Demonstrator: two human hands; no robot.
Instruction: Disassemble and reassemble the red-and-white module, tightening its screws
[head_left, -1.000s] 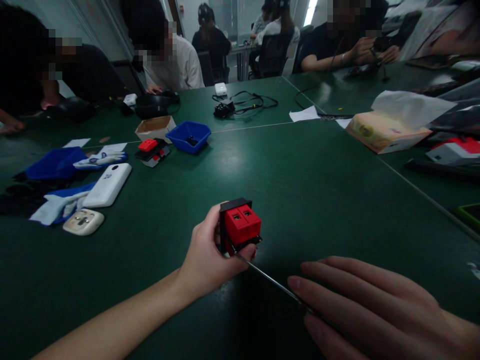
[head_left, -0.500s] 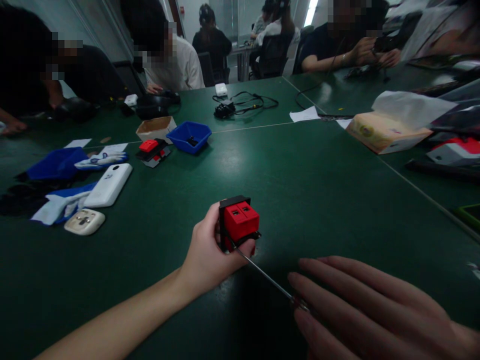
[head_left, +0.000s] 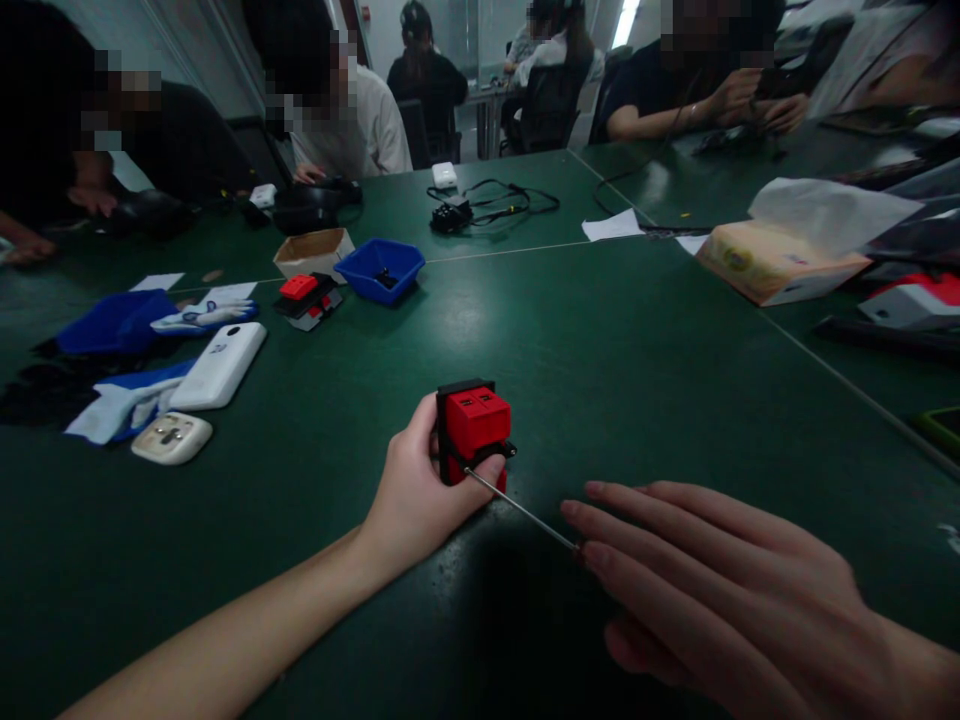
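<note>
Green table extends around the grip of the left hand. Left of grip: cream rounded object, blue-and-white glove, blue bin. Beyond grip, leftward: blue tray, open carton, red-topped block. Farther beyond: black cable. Beyond, rightward: tissue box, white paper.

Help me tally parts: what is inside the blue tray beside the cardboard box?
The blue tray holds small black pieces, too small to identify; its near wall hides anything close behind it.

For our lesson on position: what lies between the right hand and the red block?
In the head view, a thin metal shaft slants from the right hand to the red block; the left hand has its thumb there too.
</note>
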